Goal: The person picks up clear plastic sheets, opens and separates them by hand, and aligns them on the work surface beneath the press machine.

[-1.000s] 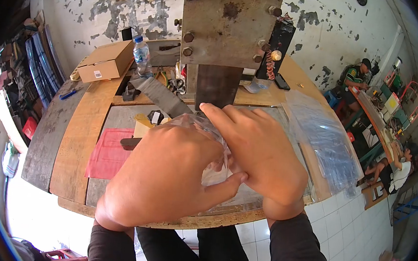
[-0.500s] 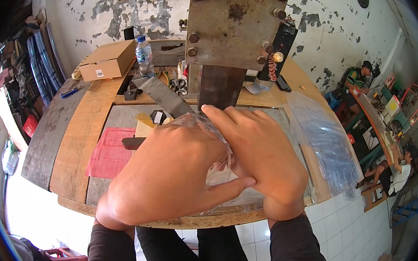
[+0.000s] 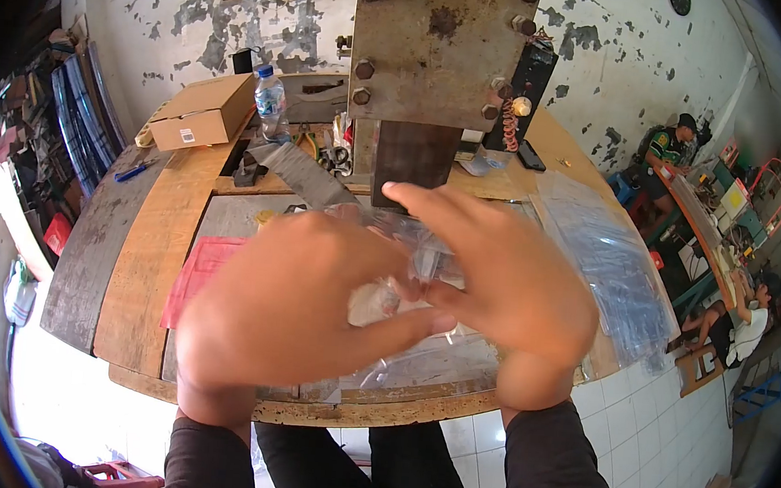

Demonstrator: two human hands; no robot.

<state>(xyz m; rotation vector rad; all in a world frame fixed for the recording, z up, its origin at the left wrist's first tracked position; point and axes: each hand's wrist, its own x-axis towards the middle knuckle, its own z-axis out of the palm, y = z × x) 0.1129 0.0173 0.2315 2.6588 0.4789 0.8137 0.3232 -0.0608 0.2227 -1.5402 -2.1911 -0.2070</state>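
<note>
Clear plastic film (image 3: 427, 263) is crumpled between my hands, low over the worktable in front of the press. My left hand (image 3: 281, 300), blurred by motion, is curled around the film's left side, its thumb pointing right. On the other side my right hand (image 3: 511, 286) grips the film, fingers bent over toward the press; its fingertips are partly hidden. Just behind them is the dark press block (image 3: 415, 159), below a bolted steel plate (image 3: 437, 55). A red sheet (image 3: 195, 275) lies left of my left hand, partly covered by it.
Stacked bluish clear plastic sheets (image 3: 604, 275) lie at the right, near a phone (image 3: 531, 155). A cardboard box (image 3: 201, 112), water bottle (image 3: 271, 106), blue pen (image 3: 129, 173) and grey metal bar (image 3: 300, 174) are at the left and back. Two people sit at another table at far right.
My hands have moved apart slightly, the right one going right, and more film shows between them. My left hand has risen a little and covers the dark bar end on the red sheet.
</note>
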